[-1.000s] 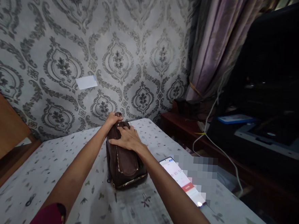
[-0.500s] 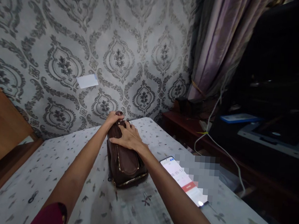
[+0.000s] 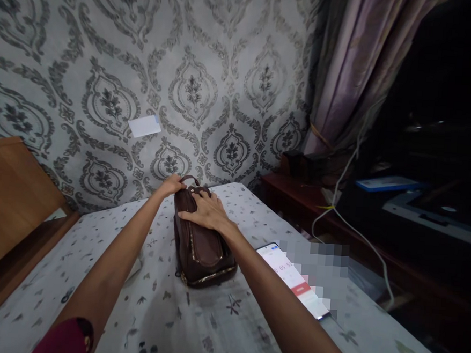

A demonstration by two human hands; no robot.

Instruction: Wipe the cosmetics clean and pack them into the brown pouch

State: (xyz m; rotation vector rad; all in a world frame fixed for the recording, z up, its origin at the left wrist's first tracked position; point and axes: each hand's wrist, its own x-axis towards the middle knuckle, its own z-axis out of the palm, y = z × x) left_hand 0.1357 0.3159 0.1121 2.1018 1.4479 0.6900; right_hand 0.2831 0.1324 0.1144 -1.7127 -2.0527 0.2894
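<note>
A small brown leather backpack (image 3: 210, 244) with gold zips lies on the white patterned bedsheet, its top handle loop (image 3: 190, 180) at the far end. My left hand (image 3: 172, 185) is closed at the bag's upper left corner, beside the loop. Its fingertips are partly hidden there. Spread across the upper front of the bag, my right hand (image 3: 206, 212) rests with fingers apart and thumb out to the left.
A phone (image 3: 292, 282) showing a timer lies right of the bag, partly behind my right forearm. A pale object (image 3: 134, 269) shows beside my left forearm. Wooden furniture (image 3: 16, 199) stands left. A dark red table (image 3: 282, 193) and white cable (image 3: 360, 241) are at right.
My left hand has moved off the handle loop to the bag's upper left corner. My right hand stays spread on the front. The view has shifted slightly left.
</note>
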